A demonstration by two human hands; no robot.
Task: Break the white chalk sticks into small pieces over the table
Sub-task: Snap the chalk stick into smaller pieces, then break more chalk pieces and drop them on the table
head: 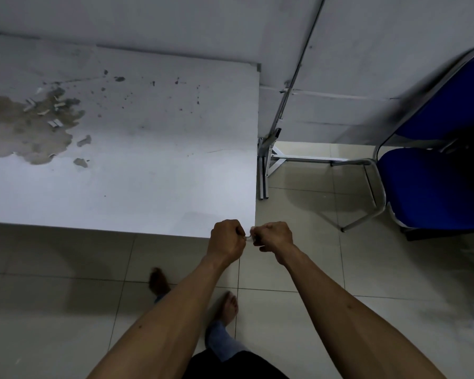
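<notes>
Both my fists meet at the near right corner of the white table [148, 187]. My left hand [226, 242] and my right hand [274, 239] each grip one end of a white chalk stick [249, 237], of which only a short bit shows between them. Several small white chalk pieces [56, 122] lie far off on the table's left, on a brown worn patch.
A blue folding chair [433, 187] stands to the right of the table on the tiled floor. A metal table leg [264, 173] and a slanted bar sit between them. My bare feet [229, 305] are below my arms. A grey wall runs behind.
</notes>
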